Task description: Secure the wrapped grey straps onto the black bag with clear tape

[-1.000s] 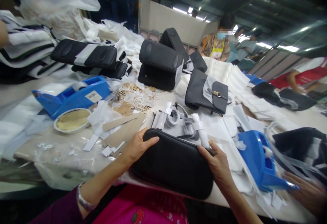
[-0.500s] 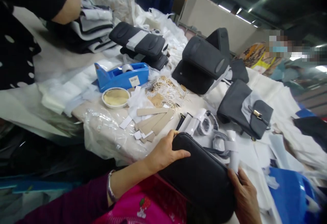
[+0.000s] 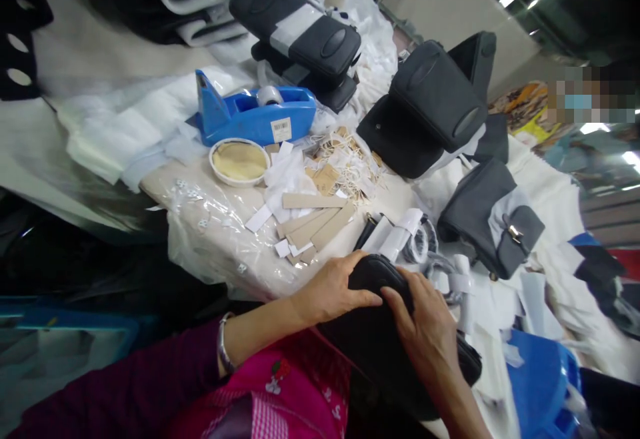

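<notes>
A black leather bag (image 3: 385, 352) lies tilted in front of me at the table's near edge. My left hand (image 3: 334, 291) grips its upper left end, the thumb on the broad face and the fingers behind the edge. Close beside that thumb, my right hand (image 3: 425, 322) is closed round the bag's upper edge, its thumb pressing on the same end. Just beyond the bag are straps wrapped in white film (image 3: 417, 242). Part of the bag's lower side is hidden behind my right forearm.
A blue tape dispenser (image 3: 260, 115) stands beyond a round tub of yellow paste (image 3: 239, 162). Cardboard strips (image 3: 320, 222) and stringed tags (image 3: 345, 165) lie nearby. More black bags (image 3: 435, 99) and a buckled bag (image 3: 493, 219) sit behind. Another blue dispenser (image 3: 540, 379) is at right.
My right hand has moved from the bag's lower right end up to its upper left end, beside my left hand. The view has shifted, and the other person's arm has left it.
</notes>
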The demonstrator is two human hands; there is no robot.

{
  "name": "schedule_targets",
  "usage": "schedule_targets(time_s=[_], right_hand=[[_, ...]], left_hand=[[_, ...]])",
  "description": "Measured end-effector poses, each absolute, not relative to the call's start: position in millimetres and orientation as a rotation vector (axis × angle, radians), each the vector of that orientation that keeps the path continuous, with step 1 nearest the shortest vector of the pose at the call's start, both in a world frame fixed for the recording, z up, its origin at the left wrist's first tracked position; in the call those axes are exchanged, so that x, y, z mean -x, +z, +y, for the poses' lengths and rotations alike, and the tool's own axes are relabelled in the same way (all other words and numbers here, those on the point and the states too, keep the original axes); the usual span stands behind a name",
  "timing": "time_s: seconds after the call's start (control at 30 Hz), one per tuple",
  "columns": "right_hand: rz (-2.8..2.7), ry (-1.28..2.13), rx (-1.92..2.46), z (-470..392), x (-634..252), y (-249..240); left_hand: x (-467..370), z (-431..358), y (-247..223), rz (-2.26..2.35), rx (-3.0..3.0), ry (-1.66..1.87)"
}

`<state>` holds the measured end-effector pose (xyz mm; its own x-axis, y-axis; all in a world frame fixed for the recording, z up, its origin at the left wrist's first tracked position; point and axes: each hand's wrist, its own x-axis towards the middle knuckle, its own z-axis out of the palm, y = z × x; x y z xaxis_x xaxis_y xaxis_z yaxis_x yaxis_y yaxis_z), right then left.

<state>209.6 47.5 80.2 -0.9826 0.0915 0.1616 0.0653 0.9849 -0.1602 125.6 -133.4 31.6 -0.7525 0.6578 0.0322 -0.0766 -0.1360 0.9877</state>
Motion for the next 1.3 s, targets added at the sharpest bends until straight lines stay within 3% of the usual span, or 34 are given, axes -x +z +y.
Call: schedule_targets(time_s=[0.2,0.5,0.83,1.17,1.3], right_hand=[[-2.8,0.239,0.081,47,-217,73],[-2.728,0.278,0.116,43,-219,62],[-2.679,0.437,0.033,41,-213,63],[-2.407,0.622,-0.091,54,-228,80],[-1.903,0.87,0.424,85,-286,78]], left_hand=[[-146,-166,36,1.719,-0.302,2.024],[-150,-151,11,1.467,-0.457,1.779],[-151,-136,37,2.005,-0.446,1.877],[-120,-104,51,1.923,-0.344,1.666],[-125,-99,50,1.855,-0.149,1.698]])
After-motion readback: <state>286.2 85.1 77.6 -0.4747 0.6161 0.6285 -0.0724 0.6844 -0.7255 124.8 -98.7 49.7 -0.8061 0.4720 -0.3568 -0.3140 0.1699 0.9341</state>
